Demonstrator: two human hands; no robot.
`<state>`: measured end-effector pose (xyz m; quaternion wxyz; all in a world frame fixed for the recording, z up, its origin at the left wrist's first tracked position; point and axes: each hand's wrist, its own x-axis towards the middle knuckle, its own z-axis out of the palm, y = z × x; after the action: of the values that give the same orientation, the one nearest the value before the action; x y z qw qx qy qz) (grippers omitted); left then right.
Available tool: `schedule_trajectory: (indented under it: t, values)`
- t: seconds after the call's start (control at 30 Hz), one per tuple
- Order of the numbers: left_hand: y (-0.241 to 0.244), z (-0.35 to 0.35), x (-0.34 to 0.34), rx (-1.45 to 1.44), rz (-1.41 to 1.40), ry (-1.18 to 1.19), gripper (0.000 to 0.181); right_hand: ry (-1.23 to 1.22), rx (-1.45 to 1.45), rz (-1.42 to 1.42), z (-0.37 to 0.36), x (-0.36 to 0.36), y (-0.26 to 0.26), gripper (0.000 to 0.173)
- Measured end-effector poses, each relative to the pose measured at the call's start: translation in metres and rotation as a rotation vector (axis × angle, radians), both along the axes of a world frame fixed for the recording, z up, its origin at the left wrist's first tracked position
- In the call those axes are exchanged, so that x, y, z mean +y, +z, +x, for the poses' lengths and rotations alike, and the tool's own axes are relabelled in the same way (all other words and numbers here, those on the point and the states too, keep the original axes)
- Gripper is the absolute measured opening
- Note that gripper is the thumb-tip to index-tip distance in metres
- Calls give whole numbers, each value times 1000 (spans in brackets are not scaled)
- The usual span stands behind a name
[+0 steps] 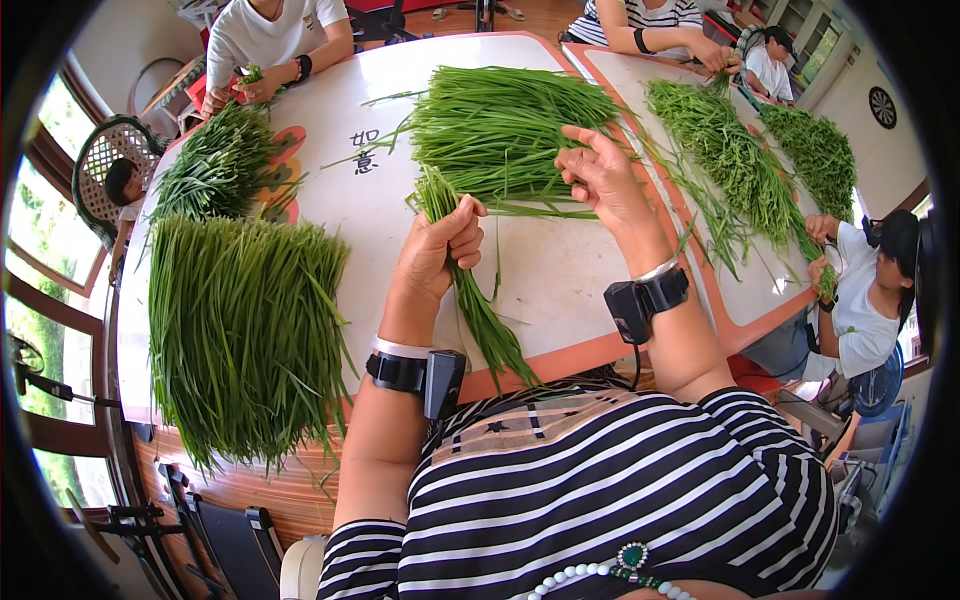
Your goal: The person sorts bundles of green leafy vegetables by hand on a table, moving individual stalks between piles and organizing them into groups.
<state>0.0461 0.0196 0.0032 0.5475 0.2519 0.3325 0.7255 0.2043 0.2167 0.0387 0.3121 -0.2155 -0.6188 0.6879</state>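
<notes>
My left hand [442, 244] is closed around a bunch of long green leaf stalks [484, 319], which look like garlic chives. The bunch's pale ends stick up above the fist and its leafy ends hang towards the table's near edge. Raised to the right, my right hand [596, 172] has its fingers partly curled and apart, with nothing seen in it. It is over the right part of a wide pile of the same stalks [502, 127]. A thick, neatly aligned stack of stalks [240, 337] lies at the left and overhangs the table edge.
The white table [555, 255] has an orange border and meets another table at the right. A darker green pile [217, 161] is at the back left. More greens [727, 157] lie on the right table. Several other people sit around, some handling greens.
</notes>
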Motion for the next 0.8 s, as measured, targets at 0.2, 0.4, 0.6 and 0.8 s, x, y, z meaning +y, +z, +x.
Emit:
schedule_trajectory:
  t: [0.2,0.4,0.6,0.8]
  values:
    - [1,0,-1,28,1,-4,22,28,4,-32,18,6,-3,24]
    - [6,7,-1,32,-47,-9,31,144,145,328,3,-45,22,16]
    - [-2,-3,-1,-132,30,2,29,286,60,777,-2,-83,20,11]
    - [-10,-9,2,-158,52,155,20,388,89,930,2,-86,18,12]
